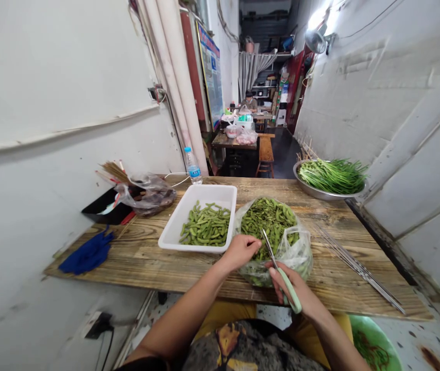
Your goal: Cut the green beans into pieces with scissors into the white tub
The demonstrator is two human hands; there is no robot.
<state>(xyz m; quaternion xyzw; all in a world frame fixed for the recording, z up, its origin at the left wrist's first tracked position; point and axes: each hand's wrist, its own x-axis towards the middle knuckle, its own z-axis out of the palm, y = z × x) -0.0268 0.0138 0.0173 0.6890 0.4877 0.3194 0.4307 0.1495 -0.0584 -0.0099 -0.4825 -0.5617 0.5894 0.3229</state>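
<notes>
My right hand is wrapped round a pair of scissors with pale green handles. Their blades point up and away, over a clear plastic bag heaped with green edamame pods. At the bag's left side, close to the blade tips, my left hand has its thumb and fingers pinched together; what is between them is too small to make out. Left of the bag stands a white plastic tray, with more edamame pods spread over its bottom.
Metal skewers lie at the right. Behind them is a metal bowl of green stalks. A water bottle, a plastic bag, a black box and blue cloth are leftward. A green basin sits below.
</notes>
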